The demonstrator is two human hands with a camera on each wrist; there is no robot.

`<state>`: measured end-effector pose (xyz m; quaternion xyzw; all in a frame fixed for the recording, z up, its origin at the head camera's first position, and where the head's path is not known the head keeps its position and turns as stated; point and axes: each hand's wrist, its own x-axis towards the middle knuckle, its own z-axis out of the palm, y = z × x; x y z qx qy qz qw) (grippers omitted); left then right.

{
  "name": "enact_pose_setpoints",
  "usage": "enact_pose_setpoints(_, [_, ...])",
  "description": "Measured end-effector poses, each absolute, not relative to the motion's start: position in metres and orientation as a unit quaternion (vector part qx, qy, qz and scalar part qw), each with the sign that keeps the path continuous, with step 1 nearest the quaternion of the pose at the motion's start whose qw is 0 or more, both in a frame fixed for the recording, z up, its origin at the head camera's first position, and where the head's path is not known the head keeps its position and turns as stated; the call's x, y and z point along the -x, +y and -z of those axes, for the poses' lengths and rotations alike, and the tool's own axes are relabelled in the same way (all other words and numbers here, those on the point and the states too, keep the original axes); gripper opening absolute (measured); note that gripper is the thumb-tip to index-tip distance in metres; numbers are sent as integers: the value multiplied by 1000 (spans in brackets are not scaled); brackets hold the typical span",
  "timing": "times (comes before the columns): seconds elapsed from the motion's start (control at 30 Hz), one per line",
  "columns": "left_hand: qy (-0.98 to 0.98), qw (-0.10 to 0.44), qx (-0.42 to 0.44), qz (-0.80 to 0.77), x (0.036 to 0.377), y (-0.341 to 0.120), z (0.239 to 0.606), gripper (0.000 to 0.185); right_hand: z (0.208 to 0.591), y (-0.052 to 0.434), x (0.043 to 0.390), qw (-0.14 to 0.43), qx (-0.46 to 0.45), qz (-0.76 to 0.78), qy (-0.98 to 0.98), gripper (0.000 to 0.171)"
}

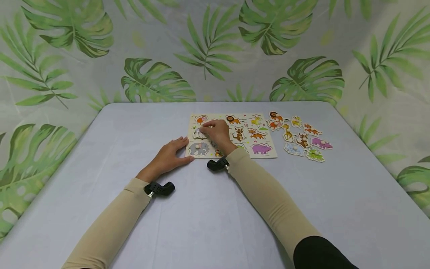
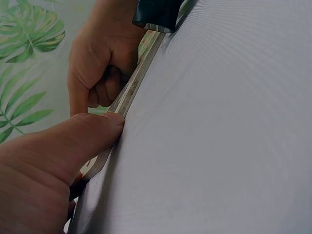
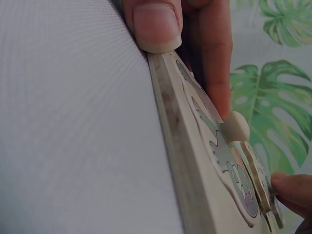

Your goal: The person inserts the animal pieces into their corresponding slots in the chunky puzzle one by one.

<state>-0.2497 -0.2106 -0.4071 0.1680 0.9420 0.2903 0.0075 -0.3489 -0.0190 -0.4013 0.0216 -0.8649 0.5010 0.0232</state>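
Observation:
A wooden puzzle board (image 1: 273, 151) printed with animals lies on the table. My left hand (image 1: 169, 157) rests at its near left corner, fingers mostly straight along the left side; the thumb (image 2: 92, 131) touches the near edge. My right hand (image 1: 220, 135) reaches over the board and pinches a zebra puzzle piece (image 1: 199, 133) between thumb and finger. In the right wrist view that piece (image 3: 258, 178) stands tilted over the board's surface. An elephant piece (image 1: 198, 149) with a round knob (image 3: 236, 126) sits near the left thumb. My right hand hides part of the board's middle.
Right of the board, several loose animal pieces lie grouped, among them a purple hippo (image 1: 321, 143), a green frog (image 1: 315, 155) and a lion (image 1: 275, 116). White cloth covers the table (image 1: 188, 224). A leaf-patterned backdrop (image 1: 215, 86) stands behind it.

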Motion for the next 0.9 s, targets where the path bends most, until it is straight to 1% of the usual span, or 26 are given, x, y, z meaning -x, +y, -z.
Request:
enact_pose_setpoints(0.6, [941, -2, -172, -291, 251, -211, 411, 76, 404, -19, 350, 23, -30, -478, -878, 18])
enact_pose_setpoints(0.9, [941, 1, -169, -294, 252, -211, 410, 77, 401, -20, 347, 32, -29, -468, -883, 16])
